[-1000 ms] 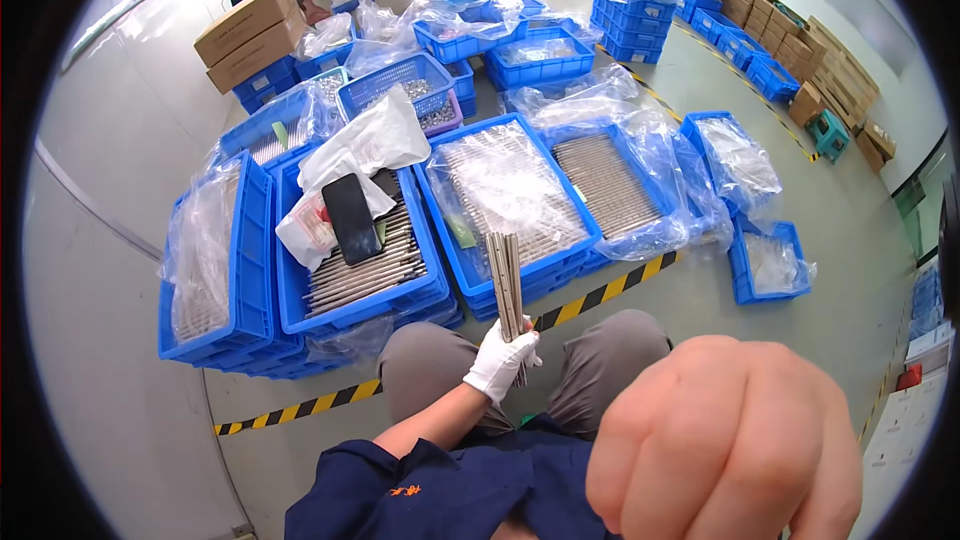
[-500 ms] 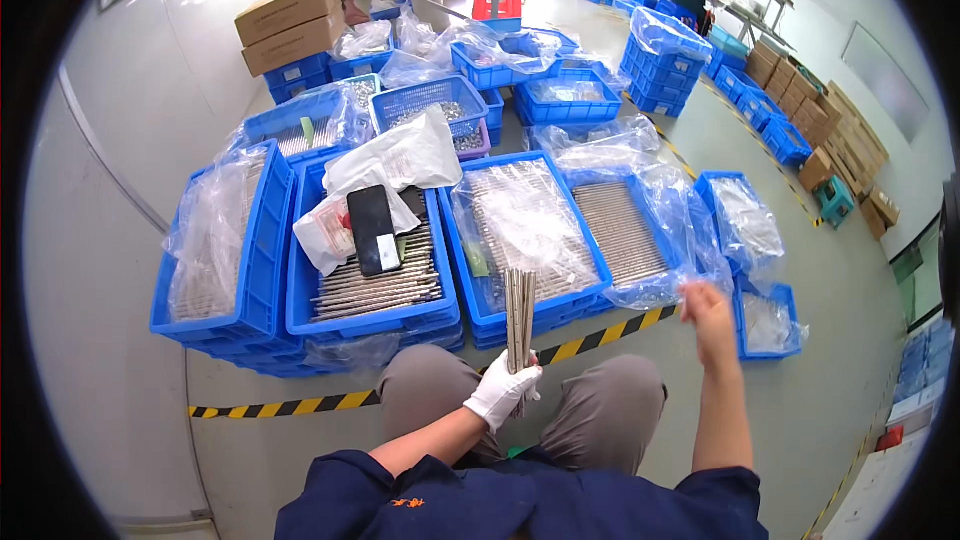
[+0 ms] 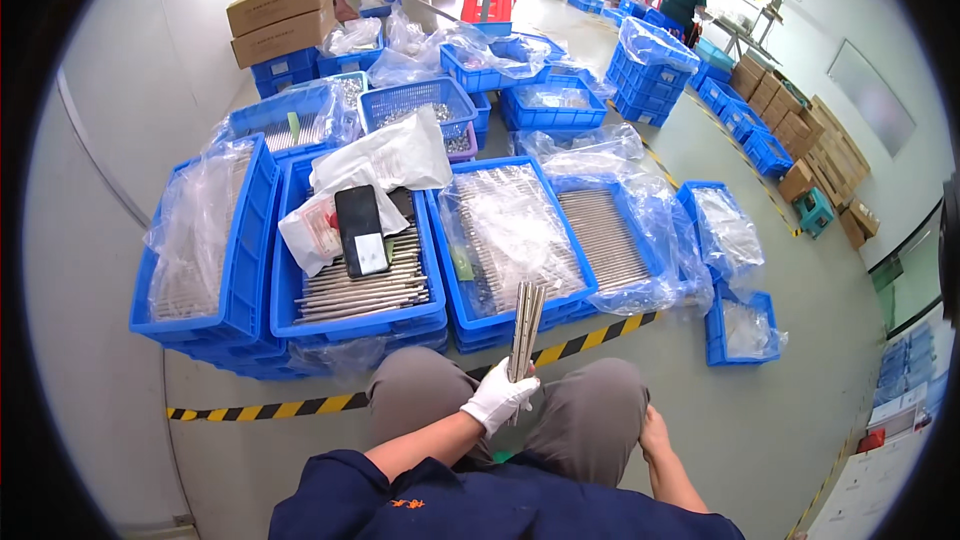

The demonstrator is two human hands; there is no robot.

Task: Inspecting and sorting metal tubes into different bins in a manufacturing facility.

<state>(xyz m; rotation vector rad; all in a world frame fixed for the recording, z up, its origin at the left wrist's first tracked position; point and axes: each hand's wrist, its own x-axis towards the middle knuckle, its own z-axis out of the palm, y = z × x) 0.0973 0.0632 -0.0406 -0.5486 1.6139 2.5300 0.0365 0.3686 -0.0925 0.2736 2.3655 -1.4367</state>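
In a white glove, my left hand is wrapped round a bundle of slim metal rods and holds it almost upright between my knees. The rods' top ends lean slightly right, in front of a blue crate filled with similar rods under clear plastic. My bare right hand is down at the outer side of my right knee; its fingers are mostly hidden there. Left of the plastic-covered crate, another blue crate contains loose metal rods, with a black phone and white plastic bags on top.
More blue crates of rods flank these, one at the left and one at the right. Black-and-yellow tape crosses the floor before my feet. Small crates, stacked crates and cartons stand farther off. Two people work in the background.
My right hand has dropped from its raised place at the right to beside my right knee. The rod bundle has tilted a little to the right in my left hand. The view has shifted slightly.
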